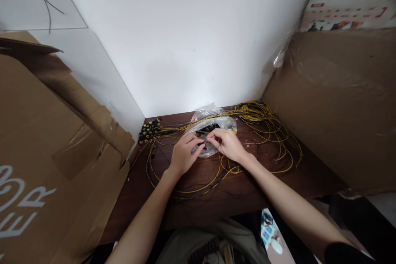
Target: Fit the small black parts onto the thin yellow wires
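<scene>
Over a clear plastic bag (230, 123) of small black parts (213, 126), both hands are close together. My left hand (185, 152) pinches a small black connector (201, 144) between thumb and fingertips. Just right of it, my right hand (227, 143) has thumb and forefinger pressed together on what looks like a thin wire, mostly hidden by the fingers. Yellow and black wires (216, 179) loop on the brown table around and below the hands. At the left end of the wires lies a cluster of black connectors with yellow centres (149, 130).
A coiled bundle of yellow wires (255, 111) lies at the table's back right. Large cardboard boxes stand at the left (34, 132) and right (340, 103). A white wall (192, 41) rises behind the brown table (130, 210).
</scene>
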The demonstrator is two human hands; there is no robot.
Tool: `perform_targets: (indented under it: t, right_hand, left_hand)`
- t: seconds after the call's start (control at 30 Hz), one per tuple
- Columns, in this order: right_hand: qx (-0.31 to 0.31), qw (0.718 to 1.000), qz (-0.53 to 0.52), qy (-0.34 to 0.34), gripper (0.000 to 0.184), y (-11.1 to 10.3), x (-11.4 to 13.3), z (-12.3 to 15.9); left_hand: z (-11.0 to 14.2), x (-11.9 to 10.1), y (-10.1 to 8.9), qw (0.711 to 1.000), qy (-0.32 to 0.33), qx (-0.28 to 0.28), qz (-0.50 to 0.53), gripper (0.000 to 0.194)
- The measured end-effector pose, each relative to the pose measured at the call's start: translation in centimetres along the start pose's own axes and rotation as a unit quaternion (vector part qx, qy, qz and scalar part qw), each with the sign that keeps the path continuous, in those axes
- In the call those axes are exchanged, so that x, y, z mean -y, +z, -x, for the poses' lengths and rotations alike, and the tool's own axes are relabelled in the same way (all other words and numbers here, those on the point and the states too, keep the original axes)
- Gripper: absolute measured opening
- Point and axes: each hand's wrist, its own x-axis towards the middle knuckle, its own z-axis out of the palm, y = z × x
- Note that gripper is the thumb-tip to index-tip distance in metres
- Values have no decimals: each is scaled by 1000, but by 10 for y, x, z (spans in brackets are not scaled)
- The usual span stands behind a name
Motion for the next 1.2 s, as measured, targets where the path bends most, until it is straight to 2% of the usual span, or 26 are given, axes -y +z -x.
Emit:
perform_targets:
  t: [0.17,0.4,0.63,1.03,1.2]
  right_hand:
    - [-42,999,-11,10,14,-2,-2,-1]
    - [37,999,-4,-32,13,-1,2,1]
    - [54,998,11,-32,12,0,2,2]
    - [9,1000,23,0,8,1,-3,1]
    - [-2,1000,20,9,9,-1,-4,0]
  left_hand:
    - [0,-1,-1,1000,-3,-6,-6,13]
    - [2,0,0,1000,5,13,-22,15]
    - [2,1,0,1000,2,14,-22,15]
    - [1,1,1,1000,-6,20,-11,16]
    - [0,-1,0,998,-56,8,42,16]
